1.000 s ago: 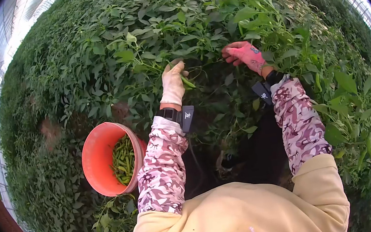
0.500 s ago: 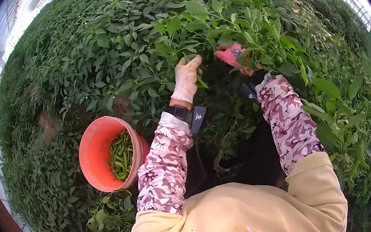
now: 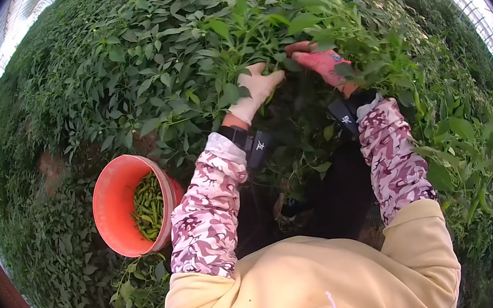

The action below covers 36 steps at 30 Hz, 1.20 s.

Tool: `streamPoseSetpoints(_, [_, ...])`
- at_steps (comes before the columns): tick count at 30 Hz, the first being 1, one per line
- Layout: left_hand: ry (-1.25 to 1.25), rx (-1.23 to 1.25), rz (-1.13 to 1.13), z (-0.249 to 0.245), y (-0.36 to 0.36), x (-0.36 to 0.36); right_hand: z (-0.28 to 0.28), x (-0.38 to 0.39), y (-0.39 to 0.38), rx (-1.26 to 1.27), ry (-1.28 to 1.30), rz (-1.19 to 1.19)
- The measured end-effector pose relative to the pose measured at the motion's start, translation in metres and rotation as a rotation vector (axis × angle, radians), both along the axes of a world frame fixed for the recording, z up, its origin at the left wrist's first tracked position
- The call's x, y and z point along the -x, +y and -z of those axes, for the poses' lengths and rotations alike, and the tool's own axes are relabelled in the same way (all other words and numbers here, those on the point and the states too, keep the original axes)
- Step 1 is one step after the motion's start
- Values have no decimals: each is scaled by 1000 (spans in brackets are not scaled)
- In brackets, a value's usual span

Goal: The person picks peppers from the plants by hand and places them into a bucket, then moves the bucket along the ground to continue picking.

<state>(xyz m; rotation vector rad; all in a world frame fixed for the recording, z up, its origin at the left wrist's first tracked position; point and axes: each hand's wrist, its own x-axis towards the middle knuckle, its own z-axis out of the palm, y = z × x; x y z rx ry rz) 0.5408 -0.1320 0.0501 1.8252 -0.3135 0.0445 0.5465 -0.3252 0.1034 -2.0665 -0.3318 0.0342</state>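
Up top in the head view, cream-gloved left hand [image 3: 258,88] and pink-gloved right hand [image 3: 322,61] sit closer than before, nearly touching inside the leafy green plant [image 3: 183,38]. Green pod earlier at left fingers no longer shows. Both hands curled, leaf-covered; grip contents: cannot tell. Round orange plastic bucket [image 3: 108,202] of green pods [image 3: 147,206] beside left elbow, well apart; dark open gap [image 3: 326,199] below the hands.

L hand [image 3: 258,88] moved up & right, deeper into the leaves [image 3: 184,51]; green pepper seen under it before no longer shows. R hand [image 3: 324,61] less covered, now just beside L. Bucket [image 3: 101,215] slid left in view
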Motion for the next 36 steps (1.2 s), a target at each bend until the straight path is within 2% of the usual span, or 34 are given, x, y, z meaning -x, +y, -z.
streamPoseSetpoints(1, [258,155,79,-15,5,6,-4,7,-10,-199,-25,41])
streamPoseSetpoints(3, [354,421,291,-13,34,3,7,-6,-49,-301,186,142])
streamPoseSetpoints(4, [357,413,293,-15,44,6,5,0,-58,-182,307,136])
streamPoseSetpoints(5, [323,543,311,-14,54,8,7,2,-63,-63,428,126])
streamPoseSetpoints(6, [288,676,330,-16,60,10,11,0,-64,-70,430,127])
streamPoseSetpoints(7, [313,793,454,-14,64,7,19,-3,-65,262,435,61])
streamPoseSetpoints(8, [281,796,495,-12,62,9,25,-5,-65,595,433,-6])
streamPoseSetpoints(9, [249,799,536,-11,59,14,32,-8,-65,590,435,-3])
streamPoseSetpoints(11, [320,637,508,-12,44,31,46,-18,-61,670,-174,-85])
streamPoseSetpoints(12, [394,588,515,-12,35,41,59,-21,-56,472,-181,-32])
streamPoseSetpoints(13, [466,552,516,-13,25,44,54,-19,-46,470,-185,-34])
streamPoseSetpoints(15, [390,537,544,-2,4,39,34,-10,-28,630,6,78])
streamPoseSetpoints(16, [389,540,545,-2,-5,36,8,6,-15,657,143,34])
streamPoseSetpoints(19, [243,406,480,1,-23,30,22,2,-21,529,141,98])
streamPoseSetpoints(20, [281,428,470,4,-24,28,46,-7,-26,401,-116,140])
streamPoseSetpoints(21, [318,447,459,1,-23,29,44,-9,-33,403,-121,140])
streamPoseSetpoints(23, [347,449,492,0,-12,31,46,-15,-45,567,-217,152])
streamPoseSetpoints(24, [298,450,484,2,-10,31,37,-9,-45,687,-296,216])
streamPoseSetpoints(25, [250,451,474,3,-9,31,30,-2,-43,686,-294,213])
streamPoseSetpoints(27, [305,464,448,0,-14,31,19,12,-41,431,17,106])
streamPoseSetpoints(28, [349,351,370,-4,-15,34,27,15,-39,190,144,-21])
streamPoseSetpoints(30, [462,209,258,0,-24,35,22,31,-25,167,113,-60])
streamPoseSetpoints(31, [461,212,257,12,-32,33,19,40,-13,145,79,-99])
streamPoseSetpoints(33, [445,754,235,25,-46,36,21,53,4,526,-324,-138])
streamPoseSetpoints(34, [294,810,275,26,-45,38,10,56,3,441,-85,-243])
streamPoseSetpoints(35, [294,807,279,28,-42,41,14,51,-3,439,-87,-238])
streamPoseSetpoints(36, [425,816,237,31,-37,45,17,45,-5,287,-86,-354])
